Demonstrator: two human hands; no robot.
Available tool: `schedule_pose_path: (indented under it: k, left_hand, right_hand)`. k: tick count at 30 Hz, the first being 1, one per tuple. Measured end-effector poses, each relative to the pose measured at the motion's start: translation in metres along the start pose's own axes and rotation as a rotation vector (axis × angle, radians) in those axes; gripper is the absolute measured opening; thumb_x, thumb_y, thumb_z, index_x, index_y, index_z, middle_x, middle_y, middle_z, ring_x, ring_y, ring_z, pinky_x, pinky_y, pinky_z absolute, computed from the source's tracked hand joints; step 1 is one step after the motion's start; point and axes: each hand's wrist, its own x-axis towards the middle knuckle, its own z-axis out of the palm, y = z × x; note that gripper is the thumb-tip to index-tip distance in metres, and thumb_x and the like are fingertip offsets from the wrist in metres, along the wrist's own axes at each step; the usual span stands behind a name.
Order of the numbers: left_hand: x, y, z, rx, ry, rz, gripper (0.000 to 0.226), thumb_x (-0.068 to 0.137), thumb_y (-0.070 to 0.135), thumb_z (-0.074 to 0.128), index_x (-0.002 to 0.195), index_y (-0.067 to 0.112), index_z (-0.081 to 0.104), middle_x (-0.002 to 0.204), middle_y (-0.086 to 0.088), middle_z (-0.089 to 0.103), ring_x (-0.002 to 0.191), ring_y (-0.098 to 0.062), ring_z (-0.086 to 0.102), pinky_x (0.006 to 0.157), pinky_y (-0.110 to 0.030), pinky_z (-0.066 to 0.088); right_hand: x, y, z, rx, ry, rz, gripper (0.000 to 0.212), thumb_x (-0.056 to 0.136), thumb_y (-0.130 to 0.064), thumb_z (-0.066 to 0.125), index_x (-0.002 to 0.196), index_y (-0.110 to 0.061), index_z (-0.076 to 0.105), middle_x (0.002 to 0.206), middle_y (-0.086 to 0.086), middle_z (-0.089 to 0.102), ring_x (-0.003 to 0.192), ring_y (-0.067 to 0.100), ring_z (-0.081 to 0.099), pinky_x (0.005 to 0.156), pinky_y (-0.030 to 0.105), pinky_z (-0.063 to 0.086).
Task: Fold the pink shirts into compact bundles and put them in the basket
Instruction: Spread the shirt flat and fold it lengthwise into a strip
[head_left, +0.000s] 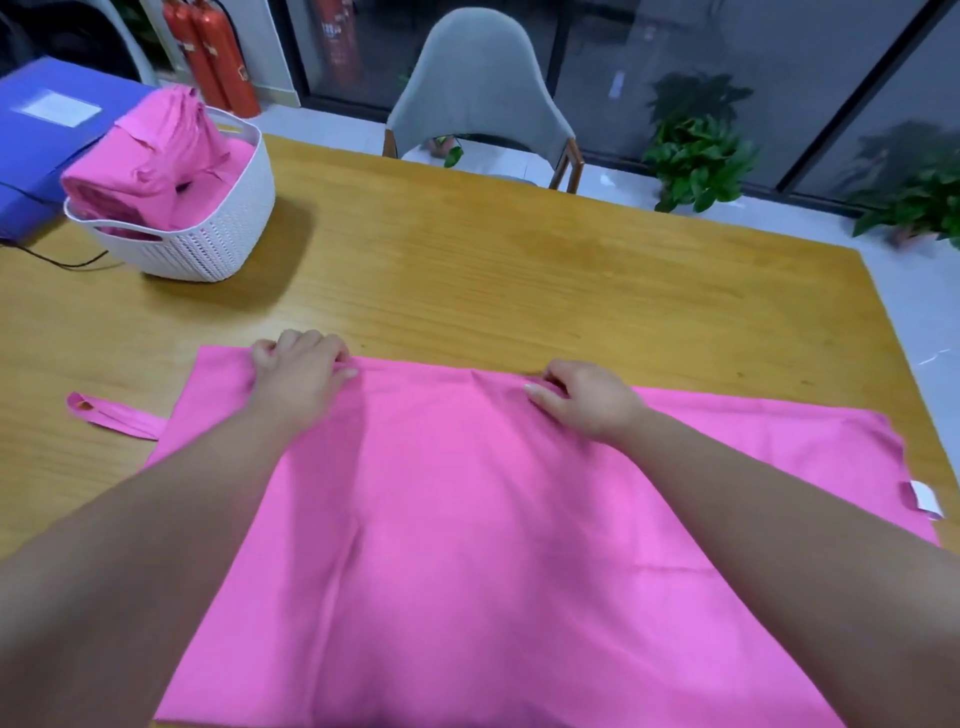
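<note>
Both hands (298, 371) prob. pinch pink shirt (467, 519) far edge

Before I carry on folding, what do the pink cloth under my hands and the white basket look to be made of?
Pink cloth: thin woven fabric, probably cotton or a blend; matte, lies flat with soft creases. White basket: looks like moulded plastic, with a weave-pattern wall, cut-out handle and smooth rim.

I have both bare forearms stretched forward. My left hand (298, 371) is knuckles-up with fingers curled, pinching at the far edge; my right hand (584, 397) likewise curls its fingers and pinches.
</note>
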Motion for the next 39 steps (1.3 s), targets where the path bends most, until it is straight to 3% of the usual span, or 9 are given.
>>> schedule_pose_path:
  k: [6,10,15,19,23,26,33,36,39]
  left_hand:
    - [0.012,-0.019,-0.004,-0.080,0.001,0.015,0.015,0.097,0.034,0.047,0.089,0.022,0.050,0.099,0.000,0.056,0.105,-0.026,0.047,0.089,-0.039,0.023]
    - [0.012,-0.016,0.008,0.010,0.070,-0.038,0.013,0.099,0.025,0.043,0.099,0.017,0.053,0.106,-0.008,0.054,0.105,-0.029,0.046,0.086,-0.040,0.024]
    - [0.008,0.016,0.015,0.089,0.251,-0.169,0.024,0.088,-0.001,0.048,0.110,0.001,0.056,0.117,-0.022,0.049,0.109,-0.036,0.043,0.091,-0.044,0.026]
    - [-0.021,0.096,0.024,-0.131,0.249,0.087,0.035,0.090,0.017,0.053,0.123,0.007,0.054,0.136,-0.017,0.047,0.128,-0.033,0.041,0.106,-0.051,0.022]
    - [-0.059,0.195,0.036,-0.249,-0.011,0.217,0.073,0.086,0.053,0.012,0.149,0.019,0.027,0.159,-0.003,0.014,0.147,-0.020,0.006,0.116,-0.045,0.000]
    - [-0.064,0.219,0.051,-0.164,-0.060,0.236,0.085,0.076,0.059,-0.004,0.152,0.026,0.015,0.160,0.004,0.006,0.147,-0.014,0.000,0.116,-0.046,-0.003]
    - [-0.052,0.214,0.062,-0.225,0.153,0.133,0.055,0.091,0.047,0.024,0.131,0.023,0.053,0.135,-0.002,0.051,0.126,-0.023,0.043,0.103,-0.047,0.026]
    - [-0.033,0.216,0.053,-0.283,0.140,0.022,0.023,0.095,0.032,0.049,0.111,0.021,0.061,0.121,-0.006,0.053,0.117,-0.027,0.042,0.097,-0.046,0.027]
    - [-0.016,0.216,0.041,-0.239,0.048,-0.012,0.017,0.092,0.036,0.057,0.102,0.024,0.064,0.119,-0.006,0.051,0.119,-0.028,0.039,0.100,-0.044,0.025]
  right_hand:
    - [0.000,0.021,0.001,-0.098,0.033,0.016,0.027,0.099,-0.031,0.043,0.108,-0.009,0.055,0.115,0.014,0.061,0.107,0.032,0.056,0.084,0.039,0.042]
    - [0.003,0.022,0.006,-0.194,0.075,0.149,0.038,0.100,-0.041,0.037,0.115,-0.008,0.048,0.117,0.016,0.059,0.106,0.035,0.059,0.074,0.038,0.043]
    - [-0.001,0.030,0.009,-0.099,0.183,0.197,0.037,0.099,-0.043,0.038,0.110,-0.009,0.052,0.112,0.015,0.062,0.104,0.033,0.059,0.079,0.039,0.040]
    - [-0.025,0.055,0.003,-0.024,0.211,0.135,0.031,0.097,-0.041,0.044,0.108,-0.014,0.055,0.111,0.010,0.063,0.106,0.028,0.056,0.086,0.038,0.038]
    - [-0.048,0.094,-0.006,-0.005,0.157,0.124,0.032,0.095,-0.040,0.048,0.113,-0.014,0.055,0.114,0.009,0.061,0.110,0.027,0.054,0.091,0.038,0.039]
    - [-0.063,0.125,-0.016,-0.041,0.118,0.118,0.035,0.096,-0.040,0.047,0.116,-0.013,0.054,0.118,0.008,0.060,0.113,0.027,0.052,0.093,0.039,0.039]
    - [-0.081,0.187,-0.031,-0.050,0.064,0.183,0.031,0.100,-0.037,0.040,0.102,-0.009,0.052,0.109,0.017,0.063,0.101,0.032,0.057,0.074,0.037,0.037]
    - [-0.080,0.197,-0.037,-0.057,0.081,0.160,0.033,0.099,-0.044,0.039,0.093,-0.013,0.048,0.104,0.016,0.065,0.097,0.033,0.059,0.066,0.036,0.033]
    - [-0.074,0.202,-0.042,-0.072,0.087,0.156,0.033,0.098,-0.049,0.039,0.087,-0.018,0.042,0.101,0.014,0.065,0.095,0.032,0.059,0.063,0.034,0.033]
